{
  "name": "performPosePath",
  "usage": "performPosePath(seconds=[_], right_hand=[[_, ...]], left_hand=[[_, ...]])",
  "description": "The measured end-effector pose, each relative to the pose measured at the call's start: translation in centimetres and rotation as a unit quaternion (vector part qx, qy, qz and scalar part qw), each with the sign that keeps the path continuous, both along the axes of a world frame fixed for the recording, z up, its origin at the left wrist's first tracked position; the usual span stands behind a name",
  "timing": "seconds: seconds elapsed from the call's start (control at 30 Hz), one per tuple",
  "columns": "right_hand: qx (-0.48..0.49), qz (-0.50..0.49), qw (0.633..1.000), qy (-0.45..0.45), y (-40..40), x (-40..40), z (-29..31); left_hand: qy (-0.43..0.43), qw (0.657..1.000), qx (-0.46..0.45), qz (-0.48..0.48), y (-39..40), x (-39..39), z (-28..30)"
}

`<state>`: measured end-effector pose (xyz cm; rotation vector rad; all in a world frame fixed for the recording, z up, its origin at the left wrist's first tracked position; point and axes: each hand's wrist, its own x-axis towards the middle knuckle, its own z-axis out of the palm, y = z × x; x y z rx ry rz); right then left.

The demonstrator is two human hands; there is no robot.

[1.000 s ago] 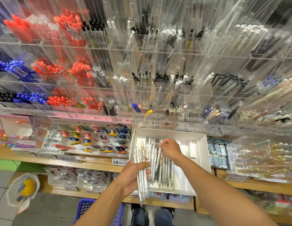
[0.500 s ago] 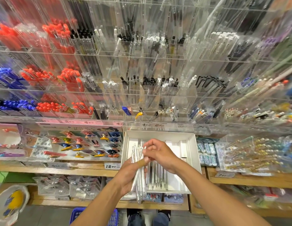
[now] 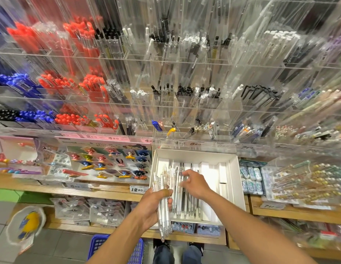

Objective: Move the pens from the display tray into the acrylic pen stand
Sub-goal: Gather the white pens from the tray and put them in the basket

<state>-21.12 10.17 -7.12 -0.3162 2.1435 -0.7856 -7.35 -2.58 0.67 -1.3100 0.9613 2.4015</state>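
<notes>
Step in hand, as judged: gathering pens out of the white display tray (image 3: 233, 180) before any go into the stand.

Left hand (image 3: 156, 203), near the tray's left wall: fingers and thumb curled round a bundle of clear-white pens (image 3: 163, 204), held roughly upright, tips hanging below the fist over the shelf edge. Bundle looks full. Advice: square the tips before adding more, or one may slip out the bottom.

Right hand (image 3: 195, 184), just right of the bundle, over the tray: fingers bent down among the loose pens (image 3: 186, 202) lying side by side on the tray floor. Fingertips blurred; cannot tell whether they pinch a pen or only touch. Best to lift one or two by the upper barrel and pass them left, not rake the row.

Acrylic pen stand (image 3: 185, 103): clear tiers of compartments on the far wall above the tray, many already packed. Which slot is meant cannot be told.

Around, left to right:
- blue basket (image 3: 98, 246) on the floor, near, below the left forearm
- card of cartoon clips (image 3: 108, 161) left of the tray
- price strip (image 3: 186, 143) overhanging the tray's far edge; a raised bundle must clear it
- packs of erasers (image 3: 250, 180) just right of the tray
- beaded pens (image 3: 299, 180) farther right
</notes>
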Motion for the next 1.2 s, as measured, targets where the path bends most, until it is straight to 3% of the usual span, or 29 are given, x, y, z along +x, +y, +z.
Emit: performPosePath(seconds=[0.2,0.4,0.57,0.67,0.83,1.0,1.1,1.2], right_hand=[[-0.003,0.007,0.998,0.066,-0.8,0.8,-1.0],[-0.033,-0.030,0.999,0.023,0.0,0.5,0.2],[-0.178,-0.108,0.976,-0.064,0.6,-0.6,4.3],[-0.264,-0.087,0.952,-0.130,0.7,-0.7,6.8],[-0.309,-0.087,0.937,-0.141,-0.3,0.8,8.2],[-0.289,-0.115,0.941,-0.133,-0.8,0.5,7.0],[-0.143,-0.095,0.984,-0.046,-0.4,-0.6,4.9],[-0.012,-0.018,1.000,0.013,-0.1,-0.9,2.3]], left_hand=[[-0.008,1.000,-0.007,0.007,-0.1,0.2,0.2],[0.002,1.000,-0.007,0.007,0.0,0.1,0.5],[0.011,1.000,-0.012,0.001,0.0,-0.3,0.5],[0.048,0.999,-0.022,-0.013,0.1,-0.6,0.9],[0.087,0.994,-0.006,-0.064,0.6,-0.9,1.5],[0.055,0.997,-0.013,-0.052,0.7,-0.6,1.5],[0.041,0.999,-0.005,-0.034,0.3,-0.2,1.5],[0.041,0.999,-0.006,-0.030,-0.1,0.4,1.5]])
